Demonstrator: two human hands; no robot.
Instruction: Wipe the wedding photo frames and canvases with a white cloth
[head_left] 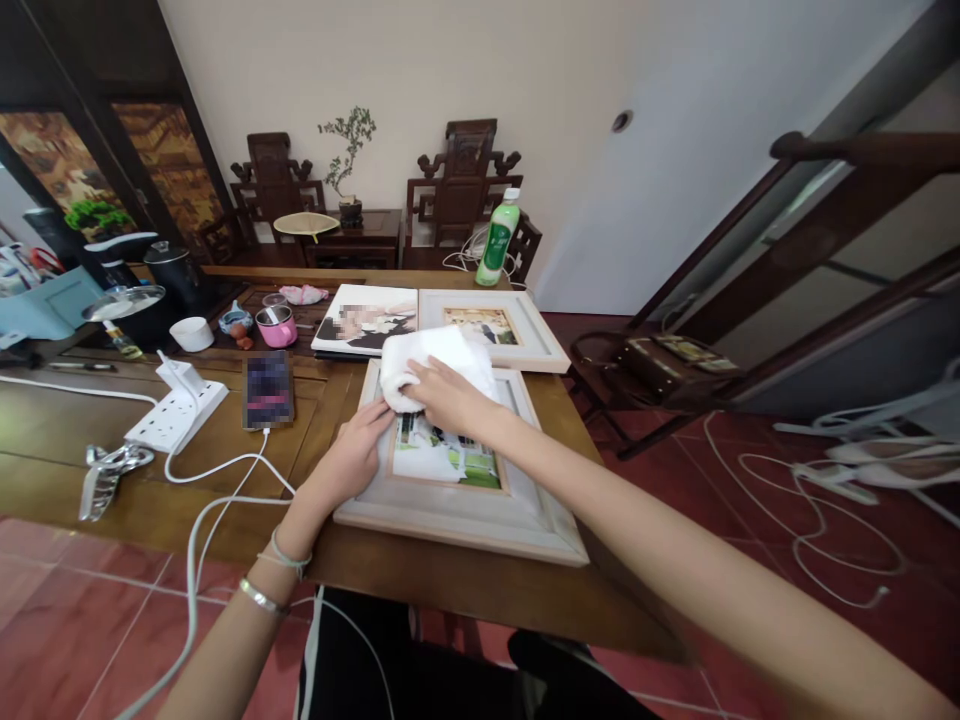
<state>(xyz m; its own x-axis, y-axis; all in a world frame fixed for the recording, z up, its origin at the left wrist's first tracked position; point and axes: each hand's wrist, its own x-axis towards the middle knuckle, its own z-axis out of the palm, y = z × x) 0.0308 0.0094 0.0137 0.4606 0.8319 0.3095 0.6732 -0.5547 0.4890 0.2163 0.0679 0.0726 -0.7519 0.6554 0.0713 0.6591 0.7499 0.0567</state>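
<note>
A whitish picture frame (450,515) lies flat near the front edge of the wooden table, a photo with green grass (480,470) inside it. Bunched under my right hand (444,393) is a white cloth (450,350), pressed against the upper part of this frame. The fingers curl into the cloth, and it covers the top of the photo. My left hand (358,448) holds the left side of the frame, its fingertips close to the cloth's lower corner. Its thumb cannot be made out.
Behind lie a second frame (551,345) and a photo panel (367,310); a green bottle (499,240) stands beyond them. Leftward are a phone (268,390), a power strip (176,415), a pink cup (276,326) and a claw clip (109,478). White cables (217,500) cross the front edge.
</note>
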